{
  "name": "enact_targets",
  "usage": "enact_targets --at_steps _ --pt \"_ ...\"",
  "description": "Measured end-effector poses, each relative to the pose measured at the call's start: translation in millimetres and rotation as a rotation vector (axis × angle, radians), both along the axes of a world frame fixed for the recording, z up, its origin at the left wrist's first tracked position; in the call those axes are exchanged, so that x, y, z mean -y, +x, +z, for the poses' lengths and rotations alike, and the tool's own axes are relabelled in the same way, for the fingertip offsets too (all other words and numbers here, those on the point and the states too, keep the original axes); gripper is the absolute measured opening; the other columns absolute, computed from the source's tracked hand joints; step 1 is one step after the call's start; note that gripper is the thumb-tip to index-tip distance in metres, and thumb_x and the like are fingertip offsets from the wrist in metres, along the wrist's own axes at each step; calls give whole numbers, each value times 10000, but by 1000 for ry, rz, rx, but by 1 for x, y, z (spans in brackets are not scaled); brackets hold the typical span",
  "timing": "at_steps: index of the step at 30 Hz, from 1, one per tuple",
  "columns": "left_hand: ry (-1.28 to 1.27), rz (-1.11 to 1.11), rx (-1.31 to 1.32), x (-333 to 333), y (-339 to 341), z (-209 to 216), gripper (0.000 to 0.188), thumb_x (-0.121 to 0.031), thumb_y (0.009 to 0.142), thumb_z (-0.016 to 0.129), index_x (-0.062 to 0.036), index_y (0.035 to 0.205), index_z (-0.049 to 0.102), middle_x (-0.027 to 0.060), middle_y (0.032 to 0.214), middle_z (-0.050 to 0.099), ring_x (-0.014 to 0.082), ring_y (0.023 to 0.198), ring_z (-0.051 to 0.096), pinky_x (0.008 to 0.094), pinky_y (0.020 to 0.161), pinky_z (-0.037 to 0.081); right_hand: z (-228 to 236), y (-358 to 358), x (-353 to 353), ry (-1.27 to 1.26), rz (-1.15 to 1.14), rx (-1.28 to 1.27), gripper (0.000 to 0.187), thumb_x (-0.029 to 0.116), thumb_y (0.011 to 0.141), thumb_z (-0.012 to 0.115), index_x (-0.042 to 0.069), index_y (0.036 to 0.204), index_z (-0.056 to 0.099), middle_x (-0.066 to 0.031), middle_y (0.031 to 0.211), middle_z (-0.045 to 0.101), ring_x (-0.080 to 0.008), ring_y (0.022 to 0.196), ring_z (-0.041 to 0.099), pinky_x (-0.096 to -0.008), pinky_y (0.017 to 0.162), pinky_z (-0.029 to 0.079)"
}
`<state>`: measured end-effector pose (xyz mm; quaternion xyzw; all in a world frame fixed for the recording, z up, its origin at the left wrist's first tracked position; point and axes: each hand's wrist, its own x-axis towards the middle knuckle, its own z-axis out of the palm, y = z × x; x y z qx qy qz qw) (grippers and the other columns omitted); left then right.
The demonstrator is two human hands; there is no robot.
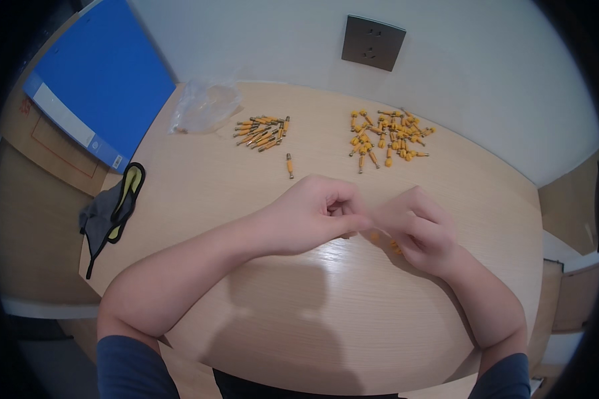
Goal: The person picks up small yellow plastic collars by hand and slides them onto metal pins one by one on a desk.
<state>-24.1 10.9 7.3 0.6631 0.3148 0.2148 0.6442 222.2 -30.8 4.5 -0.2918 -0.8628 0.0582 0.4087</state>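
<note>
Rod (289, 166) (alone) points lengthwise wallward; left hand (316, 214), right hand (424, 233): grip I can't tell.

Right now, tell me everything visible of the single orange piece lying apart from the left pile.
The single orange piece is slim and rod-like, with an orange, plastic-looking middle and grey, metallic-looking ends. It lies on the pale wood-look table, its length running roughly near to far, between the left pile and the left hand. Only the table touches it; finer detail is too small to tell.
</note>
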Motion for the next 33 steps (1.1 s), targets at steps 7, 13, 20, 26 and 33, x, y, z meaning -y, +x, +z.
enact_targets --at_steps 7,13,20,26,33 --pt "9 -13 21 2 2 4 46 -75 1024 768 -32 1017 754 -18 864 723 15 728 573 208 632 443 0 4 1 5 -9 41 202 65 799 935 69 931 782 -38 942 709 -216 840 666 -324 701 580" --pt "109 17 34 9 4 6 42 -60 998 799 -45 976 766 -69 813 662 -20 682 463 196 604 377 11 12 -2 45 22 235 208 51 800 913 74 921 745 -34 903 702 -258 858 665 -361 731 553" --pt "126 102 48 9 5 2 39 -65 1000 802 -45 992 769 -69 812 662 -26 685 467 184 605 378 2 6 -3 -229 18 -167 283 -10 792 898 62 1011 734 -87 906 700 -237 854 669 -359 720 547" --pt "145 86 48 10 4 4 41 -69 1005 797 -41 998 768 -63 827 675 -27 689 472 182 607 384 4 20 -9 -173 69 16 258 -27 793 894 59 982 742 -95 903 699 -232 825 660 -336 704 543" --pt "184 96 39 7 4 -1 51 -76 1006 800 -39 1008 764 -57 859 692 -22 706 493 179 618 402 3 1 2 -375 -45 -312 140 34 849 874 55 878 739 -43 828 656 -229 789 634 -337 708 533"
